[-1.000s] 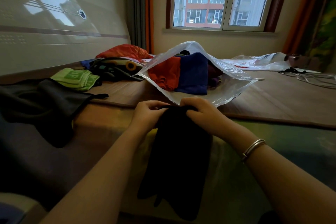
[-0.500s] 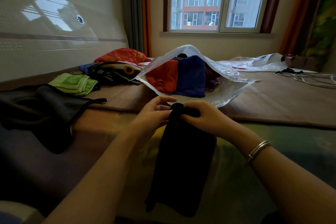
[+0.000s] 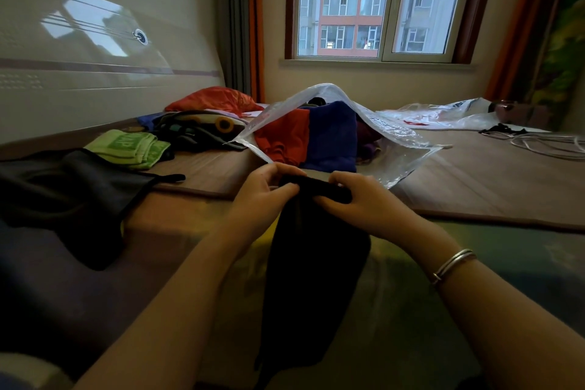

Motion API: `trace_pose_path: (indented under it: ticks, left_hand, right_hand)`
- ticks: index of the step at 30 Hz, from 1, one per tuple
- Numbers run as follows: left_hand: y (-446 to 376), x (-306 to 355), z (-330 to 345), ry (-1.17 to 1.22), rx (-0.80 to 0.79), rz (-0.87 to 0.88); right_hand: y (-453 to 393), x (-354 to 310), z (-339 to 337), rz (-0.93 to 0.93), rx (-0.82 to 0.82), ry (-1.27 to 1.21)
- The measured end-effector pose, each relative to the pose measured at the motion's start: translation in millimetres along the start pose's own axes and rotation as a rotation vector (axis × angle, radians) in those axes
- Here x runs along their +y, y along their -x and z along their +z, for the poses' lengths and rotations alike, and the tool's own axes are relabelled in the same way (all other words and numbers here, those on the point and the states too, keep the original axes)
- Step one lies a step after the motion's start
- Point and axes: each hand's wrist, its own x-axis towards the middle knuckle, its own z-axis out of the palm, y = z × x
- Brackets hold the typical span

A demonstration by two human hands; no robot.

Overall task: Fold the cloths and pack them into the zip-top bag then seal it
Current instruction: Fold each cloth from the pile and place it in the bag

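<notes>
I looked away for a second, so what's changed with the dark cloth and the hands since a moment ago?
Both hands, left hand and right hand, moved slightly apart along the top edge of the dark cloth, which they kept pinching; it hangs down as before. The zip-top bag stayed open, red and blue cloths inside.

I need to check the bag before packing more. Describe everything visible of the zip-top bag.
The zip-top bag is clear, crinkly plastic lying on the wooden surface just beyond both hands, neither of which touches it. Its mouth gapes wide toward the person, unsealed, the upper lip arching up. Inside lie a red cloth and a blue cloth side by side, with something purple behind them.
</notes>
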Motion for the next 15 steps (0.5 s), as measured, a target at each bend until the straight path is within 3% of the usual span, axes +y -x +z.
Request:
trace_pose_path:
  ticks: [3,6,9,13,15]
  left_hand:
    - [0,3,-10,-0.263,0.076,0.204]
    - [4,-2,-14,-0.596,0.147,0.391]
    - [7,3,-16,-0.564,0.229,0.437]
    - [4,6,-22,-0.466,0.261,0.353]
    - [2,5,-26,-0.437,0.232,0.295]
  right_hand:
    - [9,4,-21,0.108,-0.134,0.292]
    - [14,0,-29,0.098,-0.029,0.378]
    - [14,-6,-29,0.039,0.098,0.423]
    - [19,-10,-31,-0.055,0.195,0.491]
    - [19,-2,-31,-0.009,0.194,0.398]
